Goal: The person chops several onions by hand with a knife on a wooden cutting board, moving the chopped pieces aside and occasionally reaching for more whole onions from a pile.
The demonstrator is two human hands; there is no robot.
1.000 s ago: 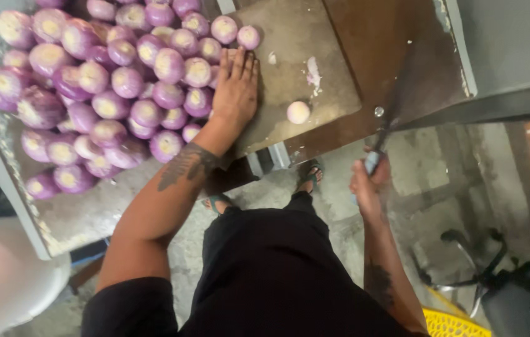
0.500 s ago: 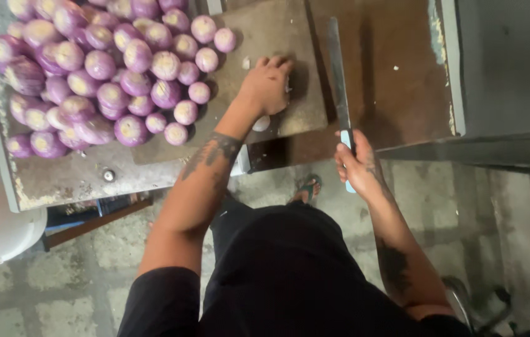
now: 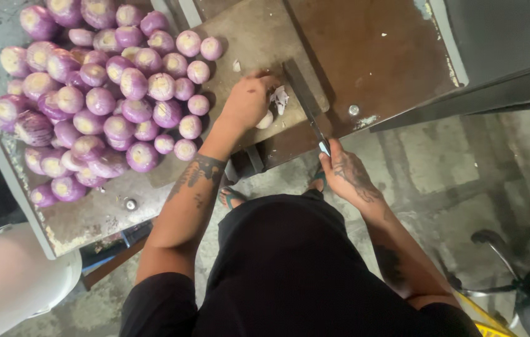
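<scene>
Fingers of the left hand (image 3: 247,103) pin an onion (image 3: 265,120) on the board (image 3: 258,37) while the right hand (image 3: 347,176) grips the knife (image 3: 302,100), mid-slice beside the worktop (image 3: 84,218) pile (image 3: 102,93).

The onions (image 3: 99,106) are purple with pale cream cut tops. Right of the onions, the board (image 3: 258,43) is dull grey-brown, and the table (image 3: 377,56) past it dark brown. The onion (image 3: 266,119) under the left hand (image 3: 247,103) is white. Both forearms bear dark tattoos; the clothes are black.
</scene>
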